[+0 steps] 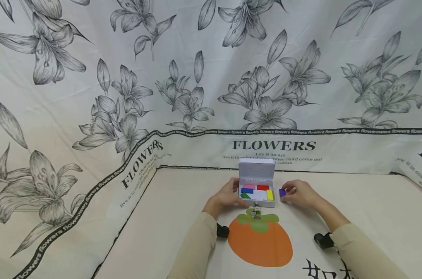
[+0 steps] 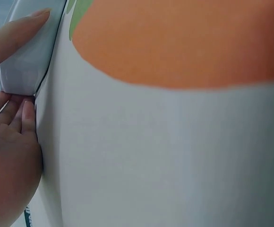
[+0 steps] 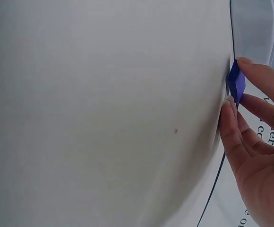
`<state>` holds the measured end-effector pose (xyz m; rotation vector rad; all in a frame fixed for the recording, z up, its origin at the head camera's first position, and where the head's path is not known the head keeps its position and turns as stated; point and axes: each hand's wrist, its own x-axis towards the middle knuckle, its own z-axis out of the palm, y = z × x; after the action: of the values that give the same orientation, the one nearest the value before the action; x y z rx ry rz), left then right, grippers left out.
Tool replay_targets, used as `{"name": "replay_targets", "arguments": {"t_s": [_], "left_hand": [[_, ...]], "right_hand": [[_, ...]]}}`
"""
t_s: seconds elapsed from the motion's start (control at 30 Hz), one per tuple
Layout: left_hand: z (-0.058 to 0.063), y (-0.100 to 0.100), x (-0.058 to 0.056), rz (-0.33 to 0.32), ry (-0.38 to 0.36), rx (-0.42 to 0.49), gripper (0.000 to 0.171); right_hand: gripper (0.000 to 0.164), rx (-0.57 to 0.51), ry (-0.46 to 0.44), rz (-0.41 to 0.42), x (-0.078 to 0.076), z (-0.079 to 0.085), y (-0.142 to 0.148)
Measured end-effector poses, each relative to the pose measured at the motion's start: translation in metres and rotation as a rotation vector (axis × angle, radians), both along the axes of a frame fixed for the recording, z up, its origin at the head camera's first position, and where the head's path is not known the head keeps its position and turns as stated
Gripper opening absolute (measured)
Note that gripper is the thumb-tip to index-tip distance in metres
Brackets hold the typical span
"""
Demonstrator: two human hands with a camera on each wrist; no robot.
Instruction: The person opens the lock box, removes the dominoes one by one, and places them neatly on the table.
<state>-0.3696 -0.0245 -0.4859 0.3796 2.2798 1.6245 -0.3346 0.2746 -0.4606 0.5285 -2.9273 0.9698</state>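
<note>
A small white metal box (image 1: 268,204) stands on the table with its hinged lid (image 1: 256,171) raised and a latch at the front. Inside lie pink (image 1: 249,186), red (image 1: 263,187), blue (image 1: 247,190), yellow (image 1: 270,195) and green (image 1: 245,196) blocks, with a bare white patch among them. My left hand (image 1: 228,195) grips the box's left end; in the left wrist view its thumb lies along the box wall (image 2: 30,56). Just right of the box, my right hand (image 1: 299,193) pinches a purple block (image 3: 236,82) between thumb and fingers, low over the cloth.
A pale tablecloth with a printed orange persimmon (image 1: 261,244) and black characters covers the table. Behind the box rises a flower-printed curtain (image 1: 197,97) with FLOWERS lettering; it also borders the left side. Black straps (image 1: 323,240) sit at both wrists.
</note>
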Motion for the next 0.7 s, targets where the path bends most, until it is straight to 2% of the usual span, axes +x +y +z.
{"name": "replay_targets", "arguments": {"t_s": [0.37, 0.7], "left_hand": [[-0.0055, 0.002, -0.0029, -0.014, 0.002, -0.021, 0.099], [0.0013, -0.0009, 0.0012, -0.005, 0.002, -0.002, 0.097]], "right_hand": [[0.038, 0.012, -0.042, -0.02, 0.0024, -0.0028, -0.003], [0.046, 0.007, -0.042, -0.027, 0.0018, -0.0013, -0.0026]]}}
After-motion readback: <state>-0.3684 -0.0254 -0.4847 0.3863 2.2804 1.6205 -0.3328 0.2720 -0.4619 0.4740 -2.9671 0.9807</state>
